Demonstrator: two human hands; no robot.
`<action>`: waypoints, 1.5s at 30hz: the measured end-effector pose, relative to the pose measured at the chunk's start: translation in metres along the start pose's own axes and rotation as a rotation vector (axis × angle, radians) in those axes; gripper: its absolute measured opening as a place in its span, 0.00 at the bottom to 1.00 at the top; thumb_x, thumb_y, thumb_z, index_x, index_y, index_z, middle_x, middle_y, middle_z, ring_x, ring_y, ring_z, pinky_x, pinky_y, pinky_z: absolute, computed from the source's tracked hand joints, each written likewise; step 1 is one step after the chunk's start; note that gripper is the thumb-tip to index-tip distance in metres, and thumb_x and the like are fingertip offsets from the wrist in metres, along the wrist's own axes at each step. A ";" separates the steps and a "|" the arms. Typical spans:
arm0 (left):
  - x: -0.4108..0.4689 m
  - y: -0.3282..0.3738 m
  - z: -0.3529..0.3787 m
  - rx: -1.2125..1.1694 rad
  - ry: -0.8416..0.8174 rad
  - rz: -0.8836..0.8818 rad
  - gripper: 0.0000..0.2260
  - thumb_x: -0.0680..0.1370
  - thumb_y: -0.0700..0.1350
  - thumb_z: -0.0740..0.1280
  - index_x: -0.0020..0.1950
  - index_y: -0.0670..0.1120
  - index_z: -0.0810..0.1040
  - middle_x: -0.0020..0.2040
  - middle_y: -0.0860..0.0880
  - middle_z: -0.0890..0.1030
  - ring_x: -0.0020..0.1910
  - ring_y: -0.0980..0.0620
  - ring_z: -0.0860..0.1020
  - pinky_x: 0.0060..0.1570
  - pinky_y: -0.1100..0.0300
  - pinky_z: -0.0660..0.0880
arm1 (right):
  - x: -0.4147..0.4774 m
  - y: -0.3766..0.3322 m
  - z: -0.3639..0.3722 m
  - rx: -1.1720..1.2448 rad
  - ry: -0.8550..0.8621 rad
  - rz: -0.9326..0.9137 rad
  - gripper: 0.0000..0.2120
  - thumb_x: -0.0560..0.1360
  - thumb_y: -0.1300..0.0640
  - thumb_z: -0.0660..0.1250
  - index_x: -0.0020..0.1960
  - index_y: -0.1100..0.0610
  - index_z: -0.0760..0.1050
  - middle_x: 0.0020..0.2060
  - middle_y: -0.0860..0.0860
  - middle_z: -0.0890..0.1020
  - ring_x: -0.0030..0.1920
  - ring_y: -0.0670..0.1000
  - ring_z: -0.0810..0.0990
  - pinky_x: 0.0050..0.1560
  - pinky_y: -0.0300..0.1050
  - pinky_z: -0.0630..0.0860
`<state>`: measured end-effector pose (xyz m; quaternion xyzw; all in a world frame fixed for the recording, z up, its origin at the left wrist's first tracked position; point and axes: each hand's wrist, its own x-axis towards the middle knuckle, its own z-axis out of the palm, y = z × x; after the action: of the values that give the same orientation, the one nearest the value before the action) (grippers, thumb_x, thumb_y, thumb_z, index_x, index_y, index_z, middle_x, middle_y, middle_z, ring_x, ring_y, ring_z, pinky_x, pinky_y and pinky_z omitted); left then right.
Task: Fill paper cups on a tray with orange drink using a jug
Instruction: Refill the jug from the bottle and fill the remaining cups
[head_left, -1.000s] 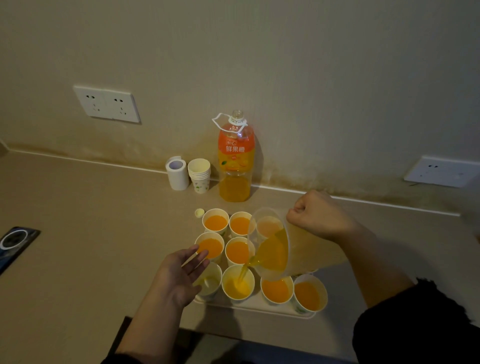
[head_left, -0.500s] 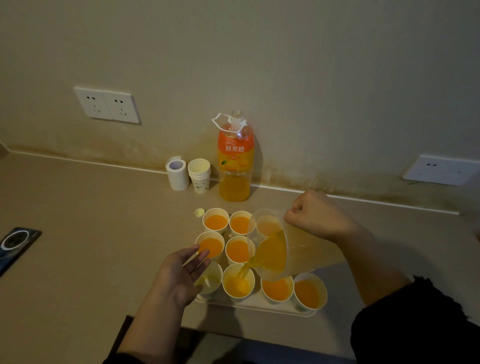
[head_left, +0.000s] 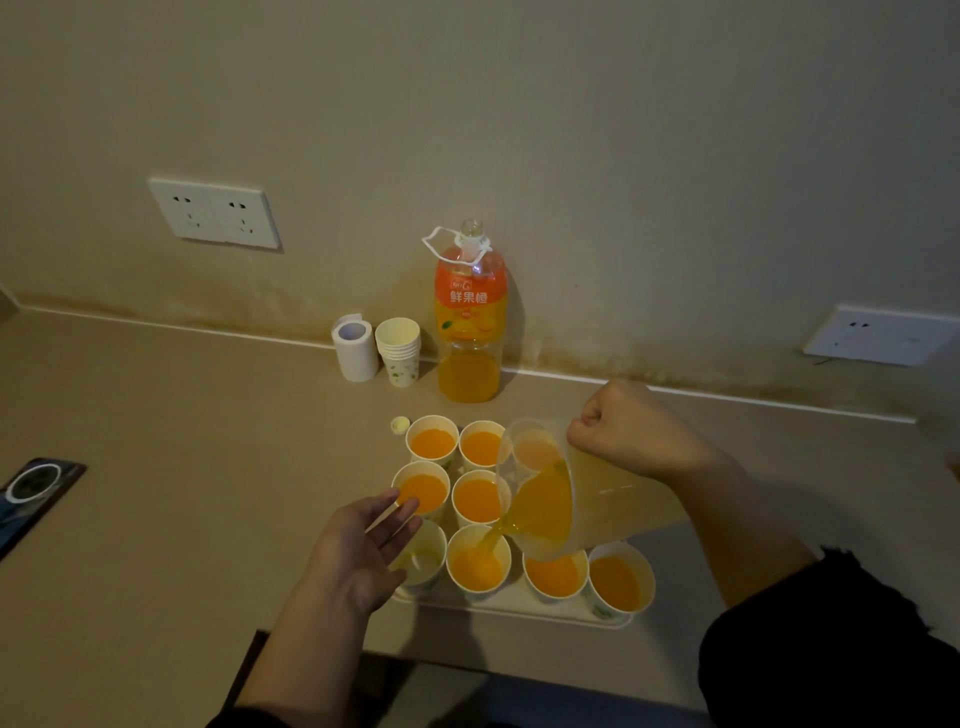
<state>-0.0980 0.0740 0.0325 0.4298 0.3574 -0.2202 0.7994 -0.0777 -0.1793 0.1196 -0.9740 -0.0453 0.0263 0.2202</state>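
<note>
Jug (head_left: 587, 493) pours, gripped by your right fingers (head_left: 589, 418); the near-empty cup (head_left: 425, 564) lies beneath your spread, empty left fingers (head_left: 401, 513).

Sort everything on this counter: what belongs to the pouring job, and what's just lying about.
Job: jug, paper cups, tray, right hand, left hand.
Lying about: bottle, spare cup stack, paper roll, bottle cap, dark device.

Bare forearms, black sleeve (head_left: 831, 639) — seemingly frayed — pushed up
</note>
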 end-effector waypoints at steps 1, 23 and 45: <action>0.000 0.000 0.000 -0.001 0.000 0.000 0.07 0.78 0.42 0.59 0.48 0.45 0.76 0.43 0.45 0.82 0.46 0.48 0.77 0.71 0.41 0.47 | 0.000 0.000 0.000 -0.002 0.000 -0.003 0.20 0.69 0.59 0.64 0.24 0.53 0.57 0.22 0.49 0.59 0.24 0.47 0.59 0.28 0.45 0.56; 0.001 0.001 -0.001 0.002 0.002 -0.004 0.07 0.79 0.43 0.59 0.48 0.45 0.76 0.45 0.45 0.81 0.50 0.46 0.77 0.71 0.40 0.45 | 0.002 0.001 0.000 -0.033 0.004 0.001 0.20 0.69 0.59 0.64 0.24 0.54 0.57 0.22 0.50 0.59 0.24 0.48 0.59 0.28 0.45 0.56; 0.003 0.002 0.000 0.008 0.001 -0.002 0.08 0.79 0.43 0.59 0.49 0.45 0.77 0.47 0.44 0.81 0.51 0.46 0.77 0.71 0.39 0.46 | 0.001 -0.003 -0.003 -0.015 -0.005 0.018 0.20 0.70 0.60 0.63 0.24 0.55 0.58 0.22 0.51 0.59 0.24 0.48 0.58 0.27 0.44 0.54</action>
<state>-0.0953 0.0750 0.0311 0.4324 0.3575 -0.2224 0.7974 -0.0771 -0.1780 0.1229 -0.9760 -0.0371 0.0305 0.2124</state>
